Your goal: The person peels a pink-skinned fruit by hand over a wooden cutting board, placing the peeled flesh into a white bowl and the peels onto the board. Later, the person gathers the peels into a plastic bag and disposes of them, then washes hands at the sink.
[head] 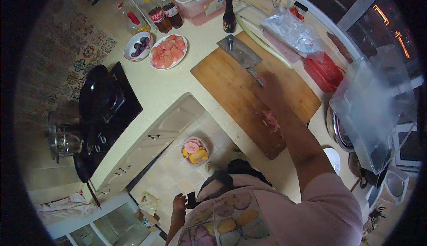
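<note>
My right hand (269, 85) is over the wooden cutting board (230, 89), at the handle of a cleaver (240, 50) whose blade lies flat near the board's far left edge. Whether the fingers are closed round the handle is unclear. Small pink scraps (272, 121) lie on the board beside my right forearm. My left hand (180, 202) hangs low at my side with curled fingers, over the floor and beside a small black item (191, 200); its grip is unclear. A plate of pink fruit or meat pieces (167, 51) stands left of the board, next to a bowl of dark plums or similar fruit (137, 46).
Bottles (160, 19) and a lidded pink bin (200, 2) line the counter's back. A long pale green stalk (263, 44) crosses the board's far edge. At left is a black stove (113, 95); at right, a clear plastic container (360, 112). A filled bin (195, 150) stands on the floor.
</note>
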A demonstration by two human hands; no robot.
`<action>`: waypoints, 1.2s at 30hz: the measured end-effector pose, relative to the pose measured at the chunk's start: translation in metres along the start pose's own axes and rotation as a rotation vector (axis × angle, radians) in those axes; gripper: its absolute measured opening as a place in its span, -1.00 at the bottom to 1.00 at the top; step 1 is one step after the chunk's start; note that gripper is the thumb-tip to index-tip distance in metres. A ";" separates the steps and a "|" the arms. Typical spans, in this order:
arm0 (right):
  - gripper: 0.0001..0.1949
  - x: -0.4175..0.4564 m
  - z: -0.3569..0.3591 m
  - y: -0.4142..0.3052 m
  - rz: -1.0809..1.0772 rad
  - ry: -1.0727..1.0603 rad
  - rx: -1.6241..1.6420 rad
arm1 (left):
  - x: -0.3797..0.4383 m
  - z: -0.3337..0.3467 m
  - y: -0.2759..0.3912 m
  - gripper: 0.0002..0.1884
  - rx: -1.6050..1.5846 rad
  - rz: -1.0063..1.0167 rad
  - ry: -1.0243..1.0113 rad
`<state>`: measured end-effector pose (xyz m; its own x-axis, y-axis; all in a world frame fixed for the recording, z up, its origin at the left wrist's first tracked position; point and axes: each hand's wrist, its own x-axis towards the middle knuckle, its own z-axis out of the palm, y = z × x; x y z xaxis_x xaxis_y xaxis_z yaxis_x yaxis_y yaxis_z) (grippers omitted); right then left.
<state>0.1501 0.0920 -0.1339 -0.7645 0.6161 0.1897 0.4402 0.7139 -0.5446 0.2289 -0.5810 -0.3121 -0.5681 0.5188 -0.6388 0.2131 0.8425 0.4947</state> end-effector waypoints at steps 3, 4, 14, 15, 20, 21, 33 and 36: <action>-0.65 0.017 0.008 -0.025 -0.059 -0.046 -0.063 | -0.026 0.033 -0.054 -0.47 0.654 0.248 -0.191; -0.65 0.026 0.011 -0.025 -0.059 -0.053 -0.080 | -0.027 0.043 -0.058 -0.46 0.504 0.120 0.019; -0.73 0.035 -0.009 0.004 0.054 -0.021 -0.016 | 0.040 -0.026 -0.005 -0.62 0.019 0.113 0.092; -0.73 0.023 -0.021 0.010 0.053 0.012 -0.072 | 0.050 -0.032 0.020 -0.64 -0.374 -0.226 0.191; -0.70 -0.007 -0.084 0.011 0.315 -0.201 -0.040 | 0.108 -0.105 0.107 -0.62 -0.446 -0.066 0.143; -0.69 -0.010 -0.075 0.033 0.301 -0.190 -0.145 | 0.119 -0.118 0.119 -0.62 -0.565 -0.072 0.107; -0.66 -0.088 -0.092 0.000 0.043 -0.476 -0.474 | 0.193 -0.200 0.248 -0.65 -0.594 0.393 0.015; -0.66 -0.117 -0.102 -0.007 0.060 -0.320 -0.405 | 0.213 -0.215 0.296 -0.58 -0.375 0.406 -0.001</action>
<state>0.2839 0.0485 -0.0690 -0.8103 0.5723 -0.1259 0.5860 0.7912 -0.1748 -0.0001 -0.2522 -0.1749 -0.4981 0.7915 -0.3541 0.1171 0.4660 0.8770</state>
